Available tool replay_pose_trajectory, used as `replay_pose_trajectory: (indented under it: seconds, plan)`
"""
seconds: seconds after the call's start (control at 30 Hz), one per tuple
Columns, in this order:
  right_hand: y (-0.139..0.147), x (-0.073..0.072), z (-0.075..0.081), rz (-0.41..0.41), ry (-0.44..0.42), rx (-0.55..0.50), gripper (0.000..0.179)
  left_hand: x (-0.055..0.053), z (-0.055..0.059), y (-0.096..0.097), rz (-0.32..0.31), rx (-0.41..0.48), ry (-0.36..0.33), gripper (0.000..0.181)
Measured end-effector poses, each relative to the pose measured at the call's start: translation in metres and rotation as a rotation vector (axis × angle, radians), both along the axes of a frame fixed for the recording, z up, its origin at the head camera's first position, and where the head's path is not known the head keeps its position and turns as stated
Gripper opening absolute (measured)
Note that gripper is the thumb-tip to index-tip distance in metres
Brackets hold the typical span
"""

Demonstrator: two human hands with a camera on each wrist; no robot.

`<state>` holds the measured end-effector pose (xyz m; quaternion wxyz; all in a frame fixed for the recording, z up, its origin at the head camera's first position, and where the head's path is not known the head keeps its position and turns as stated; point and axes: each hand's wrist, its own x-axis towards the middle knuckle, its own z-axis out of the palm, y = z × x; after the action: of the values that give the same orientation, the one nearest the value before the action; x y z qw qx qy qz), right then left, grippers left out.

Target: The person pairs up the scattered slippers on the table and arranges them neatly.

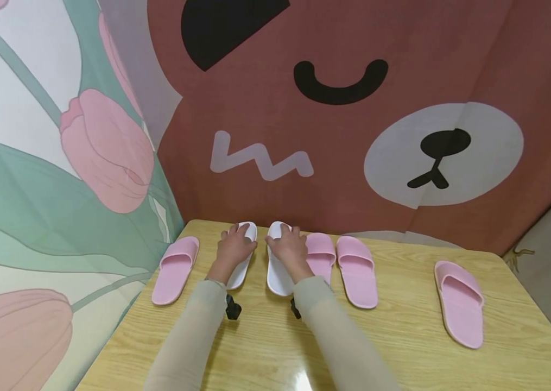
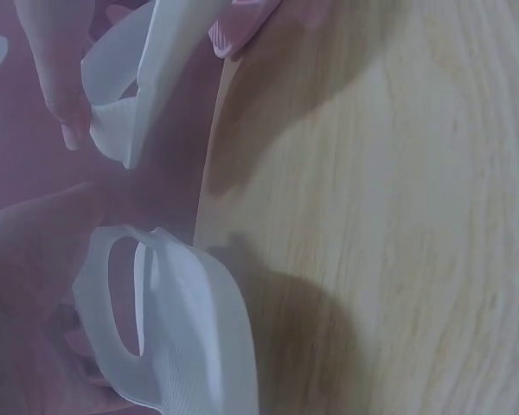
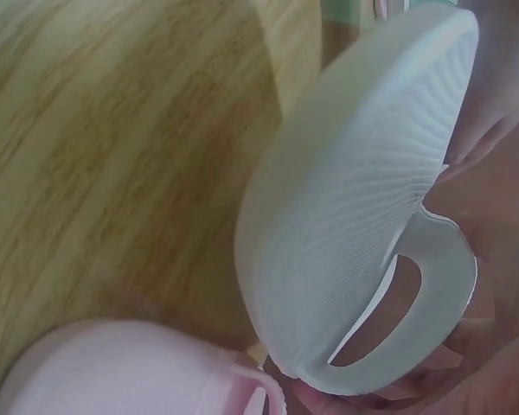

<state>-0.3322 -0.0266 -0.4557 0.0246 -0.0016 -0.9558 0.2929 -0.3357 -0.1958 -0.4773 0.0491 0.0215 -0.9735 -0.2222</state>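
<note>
Two white slippers stand side by side near the far edge of the table, toes pointing away. My left hand [image 1: 233,248] grips the left white slipper [image 1: 241,274] around its strap, the thumb on its inner side. The right white slipper [image 1: 279,278] is held by my right hand [image 1: 289,250] in the same way. In the left wrist view the left white slipper [image 2: 195,324] casts a shadow on the wood and looks slightly raised. The right wrist view shows the right white slipper [image 3: 355,173] tilted, its ribbed footbed visible. Some fingertips are hidden behind the straps.
One pink slipper [image 1: 176,271] lies left of my left hand. Right of my right hand are two more, the nearer pink slipper [image 1: 321,255] partly behind my wrist, then another pink slipper [image 1: 357,274]. A further pink slipper [image 1: 461,307] lies far right. A printed curtain [image 1: 334,136] hangs behind the wooden table [image 1: 402,326].
</note>
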Motion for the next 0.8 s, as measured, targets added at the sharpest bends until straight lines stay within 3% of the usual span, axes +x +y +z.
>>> replay_pose_trajectory:
  seconds: [0.8]
  plan:
    - [-0.017, -0.007, -0.021, -0.012, 0.000, 0.035, 0.070, -0.001, -0.013, -0.007, 0.007, 0.008, -0.033, 0.069]
